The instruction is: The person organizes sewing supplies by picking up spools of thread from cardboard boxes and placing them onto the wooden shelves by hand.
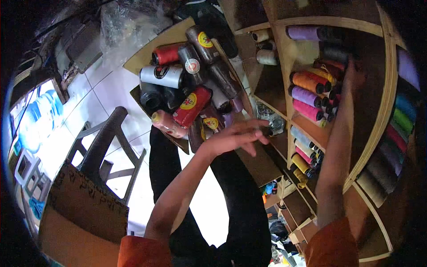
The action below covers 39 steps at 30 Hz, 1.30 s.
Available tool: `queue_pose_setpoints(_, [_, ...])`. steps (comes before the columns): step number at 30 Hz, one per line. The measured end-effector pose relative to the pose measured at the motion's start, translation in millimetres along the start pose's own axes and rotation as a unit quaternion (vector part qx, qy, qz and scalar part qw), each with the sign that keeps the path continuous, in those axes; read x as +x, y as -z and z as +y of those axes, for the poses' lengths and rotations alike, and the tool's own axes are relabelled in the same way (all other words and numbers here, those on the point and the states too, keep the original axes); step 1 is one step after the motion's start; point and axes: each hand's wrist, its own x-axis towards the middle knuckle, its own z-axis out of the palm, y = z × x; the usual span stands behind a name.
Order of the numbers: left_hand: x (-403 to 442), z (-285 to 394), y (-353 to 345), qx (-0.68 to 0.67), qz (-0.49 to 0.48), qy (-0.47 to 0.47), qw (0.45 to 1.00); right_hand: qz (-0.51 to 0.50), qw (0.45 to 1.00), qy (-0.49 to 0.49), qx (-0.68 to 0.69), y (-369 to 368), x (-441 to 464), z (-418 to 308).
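The left hand [235, 139] is held open, fingers spread, near the boxed spools [192, 107]. The right hand [355, 74] is stretched into the shelf [329, 21], beside the shelved spools [307, 82]; its grip cannot be told.

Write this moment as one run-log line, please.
left hand: open, near box of thread spools | right hand: reaching into shelf by dark spool, grip unclear | orange, lilac, pink spools stacked nearby

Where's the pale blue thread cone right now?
In the head view, the pale blue cone lies in the cardboard box, upper left of centre, between a red spool above and black cones below.
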Motion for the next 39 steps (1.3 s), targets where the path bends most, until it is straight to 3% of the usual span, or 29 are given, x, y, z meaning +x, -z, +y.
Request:
queue_pose_setpoints(2, [-12,6,-10,0.152,0.181,-0.063,0.970,-0.016,0.998,0.031,0.060,18,-47,-40])
queue_pose_setpoints(4, [-25,18,-17,0.303,0.346,-0.126,0.879,-0.063,0.992,0.089,0.061,35,-94,-75])
queue_pose_setpoints(6, [-36,31,-10,0.594,0.485,-0.128,0.629,-0.114,0.979,0.156,0.065,41,-154,-106])
queue_pose_setpoints(8, [-38,38,2,0.726,0.531,-0.116,0.421,-0.272,0.936,0.056,0.217,42,-214,-125])
queue_pose_setpoints(11, [-43,23,33,0.742,0.504,-0.012,0.443,-0.484,0.860,-0.047,0.154,22,-274,-115])
queue_pose_setpoints(14, [-40,30,27,0.703,0.516,0.011,0.490,-0.439,0.886,-0.011,0.147,7,-330,-104])
queue_pose_setpoints(17, [-54,54,-3,0.646,0.547,-0.055,0.529,-0.375,0.913,0.056,0.150,-15,-373,-87])
queue_pose_setpoints(20, [-90,77,-28,0.527,0.547,-0.109,0.642,-0.373,0.926,0.065,0.017,-17,-376,-104])
queue_pose_setpoints(21, [-98,81,-40,0.400,0.600,-0.076,0.688,-0.339,0.937,0.082,0.032,-17,-379,-108])
queue_pose_setpoints(24, [-124,74,-56,0.147,0.609,-0.026,0.779,-0.365,0.927,0.082,-0.002,-19,-373,-113])
queue_pose_setpoints(26, [-131,34,-49,0.178,0.632,-0.038,0.753,-0.371,0.925,0.066,0.041,-9,-369,-112])
queue_pose_setpoints(27, [-135,10,-40,0.146,0.618,-0.034,0.772,-0.371,0.925,0.060,0.062,-5,-365,-111])
queue_pose_setpoints(28, [-137,-11,-32,0.111,0.603,-0.029,0.789,-0.399,0.912,0.026,0.093,1,-362,-110])
queue_pose_setpoints(31, [-126,-39,-21,-0.161,0.530,-0.103,0.826,-0.483,0.849,-0.073,0.201,12,-357,-104])
queue_pose_setpoints(33, [-117,-60,-8,-0.066,0.523,-0.074,0.847,-0.541,0.777,-0.137,0.291,15,-360,-98])
queue_pose_setpoints(35, [-107,-64,-6,0.026,0.511,-0.060,0.857,-0.607,0.712,-0.203,0.290,12,-361,-100])
queue_pose_setpoints(36, [-104,-65,-4,0.011,0.511,-0.086,0.855,-0.636,0.676,-0.236,0.288,10,-361,-102])
queue_pose_setpoints(39, [-105,-61,-3,-0.043,0.494,-0.168,0.852,-0.624,0.688,-0.186,0.320,20,-361,-107])
